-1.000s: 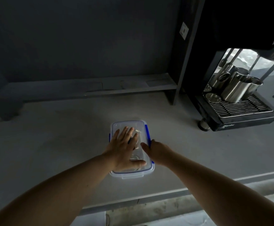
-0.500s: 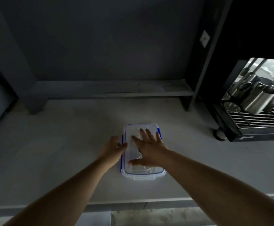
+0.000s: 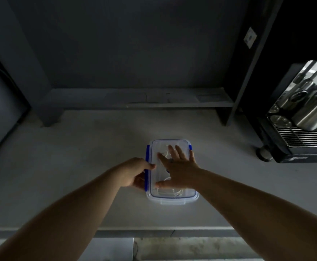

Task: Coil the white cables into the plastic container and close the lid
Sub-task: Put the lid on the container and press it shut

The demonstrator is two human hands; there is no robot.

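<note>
Both bare forearms reach forward toward twelve o'clock, converging. The right hand (image 3: 179, 169) lies flat, palm down, fingers (image 3: 172, 150) spread, thumb pointing to nine o'clock. The left hand (image 3: 135, 173) is curled at its nine o'clock side, thumb on top, fingers tucked beneath.

Place: we took it for a café or kitchen coffee corner.
Machine: an espresso machine (image 3: 293, 129) stood at the counter's far right edge.
Vessels: we saw steel milk jugs (image 3: 312, 113) on its wire drip grille (image 3: 304, 133).
Surface: a grey counter (image 3: 78, 157) ran under a low dark shelf (image 3: 135, 100).
</note>
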